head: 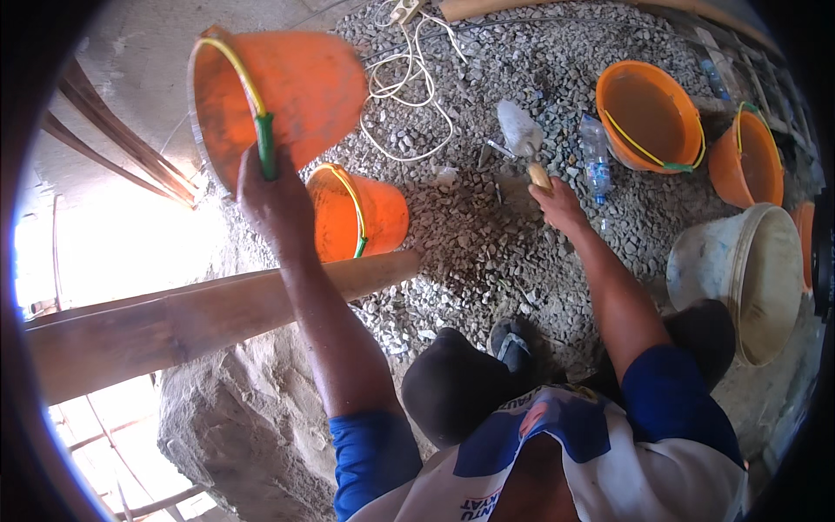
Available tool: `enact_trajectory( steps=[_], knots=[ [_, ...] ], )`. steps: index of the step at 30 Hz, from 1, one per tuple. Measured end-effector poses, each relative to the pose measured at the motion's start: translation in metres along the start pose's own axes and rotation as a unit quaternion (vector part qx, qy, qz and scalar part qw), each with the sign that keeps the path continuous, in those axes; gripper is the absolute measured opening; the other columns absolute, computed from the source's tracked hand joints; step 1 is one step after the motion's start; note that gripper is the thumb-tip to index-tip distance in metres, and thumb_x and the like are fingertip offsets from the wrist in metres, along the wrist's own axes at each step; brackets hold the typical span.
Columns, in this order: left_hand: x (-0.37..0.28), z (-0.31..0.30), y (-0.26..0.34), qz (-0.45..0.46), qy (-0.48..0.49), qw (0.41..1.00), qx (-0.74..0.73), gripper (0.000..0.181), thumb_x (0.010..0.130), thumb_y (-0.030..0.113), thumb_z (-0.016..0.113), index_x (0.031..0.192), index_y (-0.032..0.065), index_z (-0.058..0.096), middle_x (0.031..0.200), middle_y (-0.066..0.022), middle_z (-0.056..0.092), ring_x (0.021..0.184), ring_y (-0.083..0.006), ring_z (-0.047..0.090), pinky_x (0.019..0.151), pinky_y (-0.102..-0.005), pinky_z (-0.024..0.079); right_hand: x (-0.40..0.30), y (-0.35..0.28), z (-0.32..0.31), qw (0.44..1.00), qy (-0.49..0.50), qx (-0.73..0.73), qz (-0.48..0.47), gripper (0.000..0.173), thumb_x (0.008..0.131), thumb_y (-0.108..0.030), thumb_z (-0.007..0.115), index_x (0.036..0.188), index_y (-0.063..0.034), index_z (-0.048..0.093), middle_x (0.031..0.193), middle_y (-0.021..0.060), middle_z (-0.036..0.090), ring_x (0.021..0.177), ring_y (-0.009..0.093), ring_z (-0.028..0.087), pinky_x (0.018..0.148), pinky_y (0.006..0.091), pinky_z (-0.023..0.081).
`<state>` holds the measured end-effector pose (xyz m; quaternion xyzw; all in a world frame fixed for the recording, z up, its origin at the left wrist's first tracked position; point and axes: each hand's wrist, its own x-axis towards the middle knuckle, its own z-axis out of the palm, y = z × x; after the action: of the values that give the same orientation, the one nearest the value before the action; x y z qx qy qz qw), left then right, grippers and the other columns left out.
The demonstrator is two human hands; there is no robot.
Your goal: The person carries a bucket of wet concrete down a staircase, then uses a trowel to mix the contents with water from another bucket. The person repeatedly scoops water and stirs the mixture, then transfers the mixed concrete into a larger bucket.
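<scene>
My left hand [271, 189] is closed on the green grip of the yellow handle of an orange plastic bucket [306, 91], which is tilted on its side, its mouth facing left. Below it a second orange bucket [388, 215] with a yellow handle lies tipped on the gravel. In my right hand [562, 205] is the wooden handle of a trowel [520, 127]; its grey-coated blade is over the gravel [483, 228] and points away from me. A plastic bottle [595, 153] lies to the right of the trowel.
Two orange buckets of murky liquid [646, 117] [760, 163] stand at right, near a whitish bucket [708, 261] on its side. A bamboo pole [228, 313] crosses the left above a sand heap [261, 404]. A white cord [424, 85] lies coiled on the gravel; bamboo edges the top.
</scene>
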<state>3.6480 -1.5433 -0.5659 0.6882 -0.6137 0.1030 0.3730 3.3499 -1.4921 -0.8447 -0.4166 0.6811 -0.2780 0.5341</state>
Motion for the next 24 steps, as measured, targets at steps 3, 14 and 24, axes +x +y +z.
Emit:
enact_trajectory(
  steps=[3,14,24],
  knots=[
    [0.000,-0.009,-0.025,0.041,0.021,0.991,0.128,0.011,0.086,0.017,0.060,0.087,0.0061,0.062,0.078,-0.0141,0.061,0.070,-0.0326,0.058,0.063,-0.0426,0.043,0.012,-0.023,0.015,1.000,-0.030,-0.004,0.002,0.040,0.086,-0.039,0.060,0.103,-0.0029,0.058,0.078,0.0113,0.061,0.061,0.021,0.061,0.053,0.0344,0.048],
    [-0.056,0.033,-0.157,-0.196,-0.165,0.900,0.351,0.020,0.082,0.019,0.054,0.096,0.0079,0.063,0.095,-0.0168,0.067,0.091,-0.0373,0.064,0.077,-0.0530,0.047,0.056,0.014,0.046,0.995,-0.081,-0.012,-0.054,0.040,0.088,-0.037,0.063,0.099,0.0007,0.055,0.060,0.0036,0.053,0.045,0.014,0.054,0.042,0.0306,0.043],
    [-0.084,0.069,-0.202,-0.127,-0.351,0.857,0.355,0.035,0.080,0.028,0.055,0.109,0.0073,0.056,0.109,-0.0239,0.058,0.103,-0.0414,0.055,0.086,-0.0540,0.043,0.049,-0.013,0.027,0.965,-0.121,0.217,0.084,0.042,0.086,-0.041,0.065,0.099,-0.0017,0.055,0.066,0.0055,0.056,0.046,0.013,0.054,0.039,0.0290,0.043]
  ],
)
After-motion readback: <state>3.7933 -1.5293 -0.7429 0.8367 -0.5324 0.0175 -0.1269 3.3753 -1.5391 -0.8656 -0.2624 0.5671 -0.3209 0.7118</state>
